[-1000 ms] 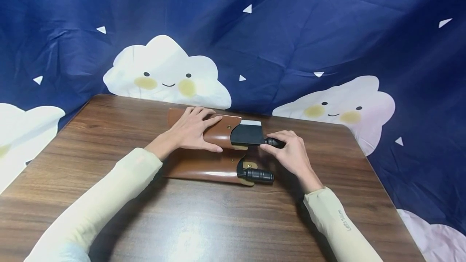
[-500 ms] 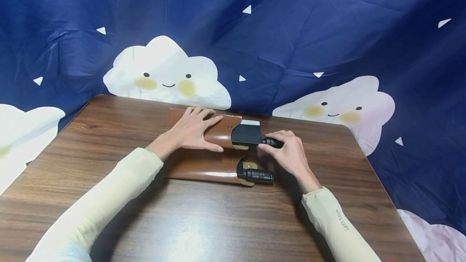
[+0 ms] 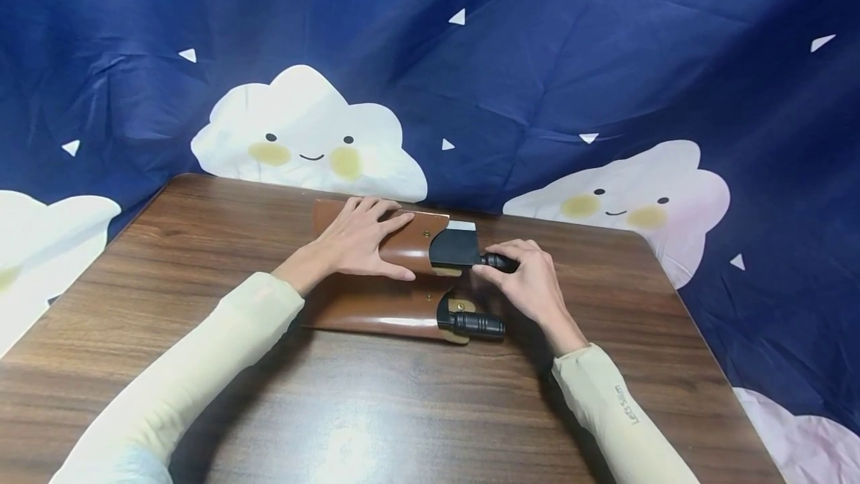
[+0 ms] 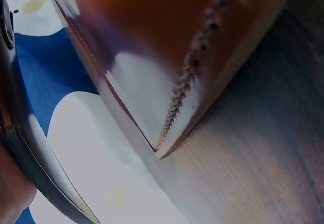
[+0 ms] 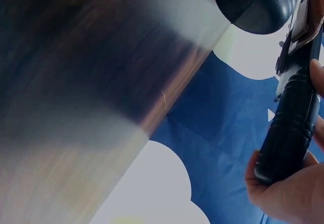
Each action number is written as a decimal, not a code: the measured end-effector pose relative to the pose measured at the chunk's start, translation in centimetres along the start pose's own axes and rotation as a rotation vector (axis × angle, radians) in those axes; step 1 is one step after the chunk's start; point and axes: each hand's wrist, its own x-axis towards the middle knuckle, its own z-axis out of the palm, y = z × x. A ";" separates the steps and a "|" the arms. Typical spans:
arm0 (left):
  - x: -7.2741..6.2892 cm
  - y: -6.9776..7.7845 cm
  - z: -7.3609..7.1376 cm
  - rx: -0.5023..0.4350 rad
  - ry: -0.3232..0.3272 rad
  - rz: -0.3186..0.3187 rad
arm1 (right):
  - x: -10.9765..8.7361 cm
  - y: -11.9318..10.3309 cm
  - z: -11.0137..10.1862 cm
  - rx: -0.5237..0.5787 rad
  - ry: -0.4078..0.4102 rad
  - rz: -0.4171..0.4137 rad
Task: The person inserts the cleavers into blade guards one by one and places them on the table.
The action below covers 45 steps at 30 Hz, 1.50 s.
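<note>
My left hand [image 3: 356, 241] spans a brown leather knife sheath [image 3: 406, 251], fingers over its far edge and thumb along the near one. From the sheath's mouth sticks the rear of a black cleaver [image 3: 455, 249] with a silver edge; the rest of its blade is hidden inside. Its black ringed handle [image 5: 286, 133] is pinched between the thumb and fingers of my right hand [image 3: 531, 282]. Partly overlapped by this sheath, a second brown sheath [image 3: 376, 312] lies nearer me. The black handle [image 3: 478, 324] of another knife sticks out of it.
The wooden table [image 3: 416, 409] extends around both sheaths. Behind its far edge hangs a dark blue curtain [image 3: 510, 73] with smiling white clouds [image 3: 309, 118].
The right hand has pushed the cleaver a little left, and less of its blade shows. The left hand and upper sheath have shifted slightly right. The nearer sheath has stayed still.
</note>
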 end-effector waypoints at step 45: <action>0.6 0.3 0.3 -0.027 -0.019 0.002 | 0.0 -0.2 0.5 0.004 -0.045 -0.211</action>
